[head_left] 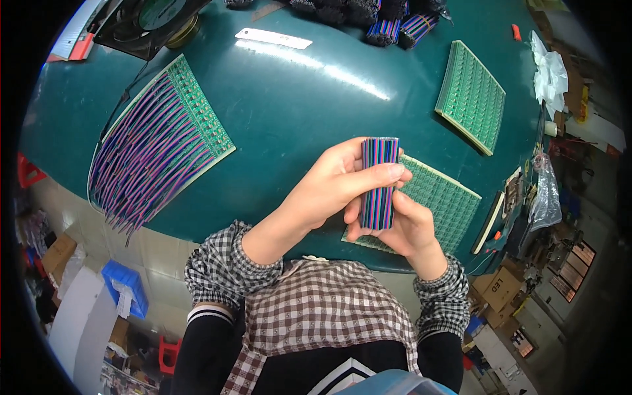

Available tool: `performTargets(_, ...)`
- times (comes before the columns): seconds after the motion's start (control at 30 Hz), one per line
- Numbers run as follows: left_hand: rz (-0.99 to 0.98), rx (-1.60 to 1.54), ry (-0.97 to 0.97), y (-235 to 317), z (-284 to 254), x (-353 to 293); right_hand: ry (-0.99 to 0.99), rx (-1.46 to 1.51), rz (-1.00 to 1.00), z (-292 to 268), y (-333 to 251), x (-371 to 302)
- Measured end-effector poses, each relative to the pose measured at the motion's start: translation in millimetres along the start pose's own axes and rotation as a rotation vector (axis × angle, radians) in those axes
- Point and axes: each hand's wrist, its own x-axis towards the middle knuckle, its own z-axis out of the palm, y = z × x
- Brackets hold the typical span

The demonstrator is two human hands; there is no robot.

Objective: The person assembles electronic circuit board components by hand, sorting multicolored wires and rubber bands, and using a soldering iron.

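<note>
Between my two hands is a bundle of short multicoloured wires (380,153), blue, pink, green and black, held lengthwise above the near part of the table. My left hand (336,181) wraps its upper part, the thumb lying across the front. From below, my right hand (409,226) grips the lower part at its right side. Beneath and to the right of my hands lies a green circuit board panel (447,201), partly covered by them. At the left, another green board panel (197,105) bears many rows of the same wires (148,151).
A stack of green board panels (471,97) lies at the right. Several dark wire bundles (417,29) are piled at the back, near a white ruler-like strip (273,38). A black fan (141,23) stands at the back left. Crumpled clear plastic (545,191) hangs by the right edge.
</note>
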Motion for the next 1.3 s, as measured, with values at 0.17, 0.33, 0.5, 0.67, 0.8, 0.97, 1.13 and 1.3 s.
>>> performTargets(0.17,0.066,-0.009,0.069,2,-2,0,0.028,-0.083,0.007,5,-3,5)
performTargets(0.33,0.045,0.021,0.1,2,-6,0,-0.009,0.112,0.021,6,1,10)
performTargets(0.5,0.006,0.046,0.119,3,-7,-1,-0.028,0.203,0.002,6,4,11)
performTargets(0.67,0.019,0.048,0.109,3,-6,-2,-0.039,0.23,-0.002,8,4,11)
performTargets(0.8,-0.002,0.046,0.102,3,-7,-2,-0.023,0.2,-0.008,7,4,11)
performTargets(0.97,0.016,0.072,0.101,4,-7,-1,-0.034,0.211,-0.009,6,4,12)
performTargets(1.13,0.097,0.051,-0.005,6,2,-6,-0.148,0.281,-0.036,-6,4,4)
performTargets(1.3,0.232,0.251,-0.004,3,7,-12,0.118,-0.348,-0.101,5,0,-8)
